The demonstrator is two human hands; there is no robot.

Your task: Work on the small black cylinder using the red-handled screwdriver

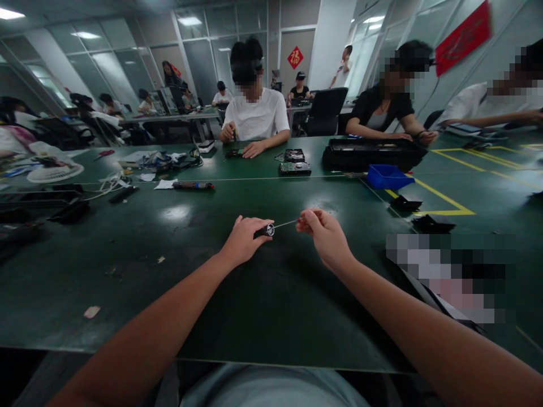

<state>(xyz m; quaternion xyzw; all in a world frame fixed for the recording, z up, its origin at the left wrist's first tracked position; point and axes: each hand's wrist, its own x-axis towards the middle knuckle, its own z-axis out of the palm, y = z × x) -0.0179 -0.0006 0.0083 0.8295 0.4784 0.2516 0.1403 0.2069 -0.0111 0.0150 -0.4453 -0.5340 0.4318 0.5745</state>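
Observation:
My left hand is closed around a small black cylindrical handle with a silver end, resting on the dark green table. A thin metal shaft runs from that end to my right hand, which pinches its far tip between thumb and fingers. Both hands sit close together near the middle of the table, a little above its surface.
A person in a white shirt sits opposite with small devices before them. A black case and blue bin lie at right, black parts nearer. Cables, paper and a black tool clutter the left.

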